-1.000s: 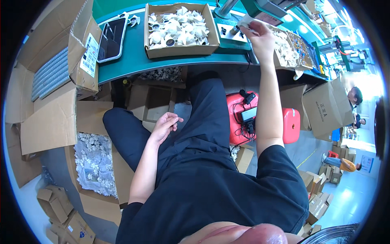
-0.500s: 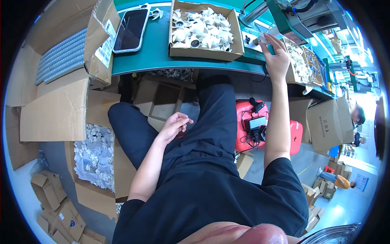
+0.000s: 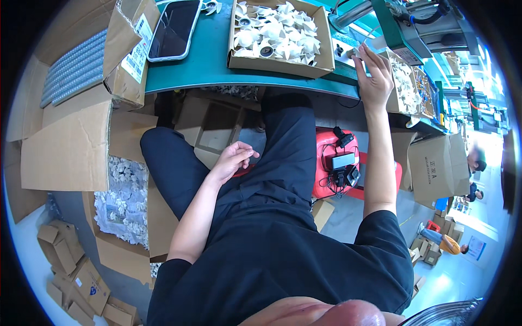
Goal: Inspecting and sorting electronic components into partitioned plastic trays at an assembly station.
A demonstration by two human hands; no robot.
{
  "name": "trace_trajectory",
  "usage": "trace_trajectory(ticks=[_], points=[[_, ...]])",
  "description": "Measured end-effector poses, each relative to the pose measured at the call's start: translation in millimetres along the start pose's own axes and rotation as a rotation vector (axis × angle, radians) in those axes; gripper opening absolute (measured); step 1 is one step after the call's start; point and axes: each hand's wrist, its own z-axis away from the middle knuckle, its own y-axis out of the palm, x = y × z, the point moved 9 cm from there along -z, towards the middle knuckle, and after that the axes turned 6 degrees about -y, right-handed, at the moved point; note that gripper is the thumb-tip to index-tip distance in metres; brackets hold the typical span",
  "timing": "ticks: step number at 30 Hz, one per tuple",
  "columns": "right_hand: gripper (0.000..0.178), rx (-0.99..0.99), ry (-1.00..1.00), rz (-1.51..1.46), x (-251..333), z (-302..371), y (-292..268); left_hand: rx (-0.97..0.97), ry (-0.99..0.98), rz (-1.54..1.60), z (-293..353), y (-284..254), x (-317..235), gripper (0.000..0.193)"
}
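Note:
My left hand (image 3: 232, 158) rests on my left thigh with its fingers loosely apart and nothing in it. My right hand (image 3: 374, 76) is raised at the front edge of the green table (image 3: 201, 65), fingers stretched upward. Its fingertips touch a small pale part beside a grey fixture (image 3: 343, 50); whether it grips that part is unclear. Just left of this hand stands a cardboard box of white fan-shaped parts (image 3: 280, 32). On its right, a second box of white parts (image 3: 405, 87) sits under a green machine (image 3: 408, 22).
A phone (image 3: 174, 27) lies on the table's left end. At the left are an open carton of grey strips (image 3: 76, 65) and a floor box of white parts (image 3: 122, 195). Right of my leg is a red case with chargers (image 3: 337, 163). Cartons (image 3: 440, 168) and people are farther right.
My right hand has come down from over the right-hand box to the table's front edge. The left hand has stayed on my thigh. The view has shifted toward the table.

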Motion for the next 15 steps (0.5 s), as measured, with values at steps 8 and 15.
trace_trajectory(ticks=[8, 15], points=[[0.038, -0.001, 0.03, 0.03, 17, 12, -6, -0.009, -0.001, 0.001, 1, 0, 4, 0.019], [0.029, -0.29, 0.805, -0.761, -112, 52, 19, -0.048, -0.031, -0.036, 2, -12, 12, 0.016]])
